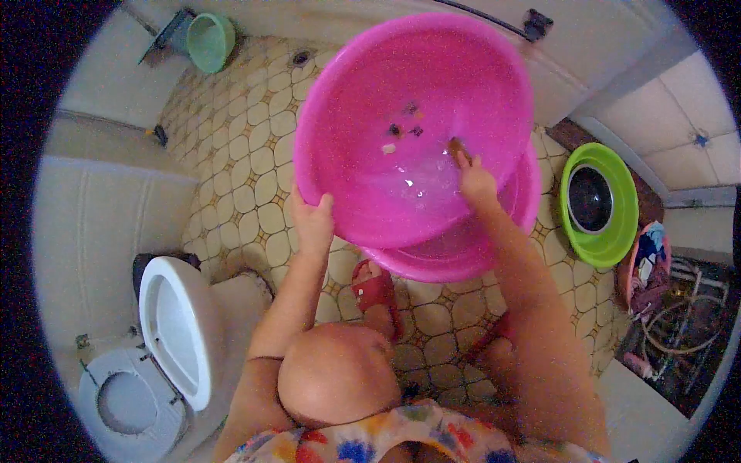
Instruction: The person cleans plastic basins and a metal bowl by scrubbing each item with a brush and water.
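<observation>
My left hand (313, 220) is closed around the near-left rim of a large pink basin (363, 85), with the thumb on the inside. The basin is tilted and rests over a second pink basin (440, 266), whose near edge shows below it. Inside the upper basin are some shiny wet-looking spots and a cluster of small dark and pale patches (405, 130); I cannot tell whether they are bits or a print. My right hand (477, 184) reaches into the basin on its right side, fingers drawn together at a small brownish thing (457, 147) too blurred to name.
A lime-green basin (629, 201) holding a dark round bowl (591, 199) stands at right, beside a pink container of cloths (648, 262). A toilet (201, 339) is at lower left. A pale green tub (211, 42) sits at upper left. The floor is tiled (247, 139).
</observation>
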Demonstrator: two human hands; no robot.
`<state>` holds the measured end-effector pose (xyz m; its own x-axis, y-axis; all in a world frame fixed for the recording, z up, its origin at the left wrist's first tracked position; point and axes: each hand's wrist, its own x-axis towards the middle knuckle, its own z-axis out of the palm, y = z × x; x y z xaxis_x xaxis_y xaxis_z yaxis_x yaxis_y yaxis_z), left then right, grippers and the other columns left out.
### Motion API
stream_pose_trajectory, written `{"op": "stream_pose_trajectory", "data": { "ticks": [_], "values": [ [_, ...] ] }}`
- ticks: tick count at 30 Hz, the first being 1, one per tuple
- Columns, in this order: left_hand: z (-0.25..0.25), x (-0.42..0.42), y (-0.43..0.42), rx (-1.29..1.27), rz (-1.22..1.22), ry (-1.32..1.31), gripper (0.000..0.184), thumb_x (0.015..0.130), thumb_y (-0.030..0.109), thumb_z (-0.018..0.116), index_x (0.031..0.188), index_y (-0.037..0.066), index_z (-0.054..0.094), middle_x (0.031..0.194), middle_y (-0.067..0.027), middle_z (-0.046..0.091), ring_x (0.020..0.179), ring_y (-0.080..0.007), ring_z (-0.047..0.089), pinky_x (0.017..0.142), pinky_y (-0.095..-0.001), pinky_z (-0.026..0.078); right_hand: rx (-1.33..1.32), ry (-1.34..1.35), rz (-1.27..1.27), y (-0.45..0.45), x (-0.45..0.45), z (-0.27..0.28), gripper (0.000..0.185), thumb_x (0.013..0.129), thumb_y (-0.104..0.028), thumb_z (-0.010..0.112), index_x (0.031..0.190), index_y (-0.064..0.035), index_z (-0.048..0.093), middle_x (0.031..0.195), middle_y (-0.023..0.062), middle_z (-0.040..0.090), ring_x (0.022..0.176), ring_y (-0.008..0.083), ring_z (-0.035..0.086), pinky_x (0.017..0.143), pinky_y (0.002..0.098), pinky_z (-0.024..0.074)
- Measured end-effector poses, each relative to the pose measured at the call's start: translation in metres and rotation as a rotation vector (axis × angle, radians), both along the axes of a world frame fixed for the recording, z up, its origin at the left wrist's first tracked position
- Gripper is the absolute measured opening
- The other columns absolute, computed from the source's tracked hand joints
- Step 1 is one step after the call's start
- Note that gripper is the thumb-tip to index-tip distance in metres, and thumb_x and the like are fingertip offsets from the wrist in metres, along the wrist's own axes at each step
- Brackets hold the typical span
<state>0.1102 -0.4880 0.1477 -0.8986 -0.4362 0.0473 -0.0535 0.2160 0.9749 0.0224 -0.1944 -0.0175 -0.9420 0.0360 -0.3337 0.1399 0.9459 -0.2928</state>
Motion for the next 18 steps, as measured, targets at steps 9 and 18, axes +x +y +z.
{"op": "stream_pose_trajectory", "data": {
  "ticks": [9,18],
  "values": [
    [-0.018,-0.001,-0.009,-0.053,0.033,0.047,0.057,0.068,0.001,0.054,0.122,-0.004,0.038,0.105,-0.0142,0.054,0.095,-0.0223,0.054,0.084,-0.0329,0.042,-0.157,0.023,-0.116,-0.109,0.062,0.017,0.051,0.087,-0.026,0.044,0.135,-0.0217,0.030,0.108,0.0239,0.052,0.090,0.0411,0.056,0.077,0.0486,0.0462],
    [-0.018,0.002,-0.013,-0.015,0.002,0.058,0.061,0.069,0.000,0.054,0.126,-0.003,0.034,0.108,-0.0158,0.053,0.097,-0.0231,0.053,0.086,-0.0323,0.042,-1.110,-0.337,-0.121,-0.166,0.054,0.028,0.043,0.084,-0.031,0.052,0.125,-0.0186,0.047,0.098,0.0178,0.060,0.083,0.0321,0.061,0.066,0.0407,0.0487]
  ]
}}
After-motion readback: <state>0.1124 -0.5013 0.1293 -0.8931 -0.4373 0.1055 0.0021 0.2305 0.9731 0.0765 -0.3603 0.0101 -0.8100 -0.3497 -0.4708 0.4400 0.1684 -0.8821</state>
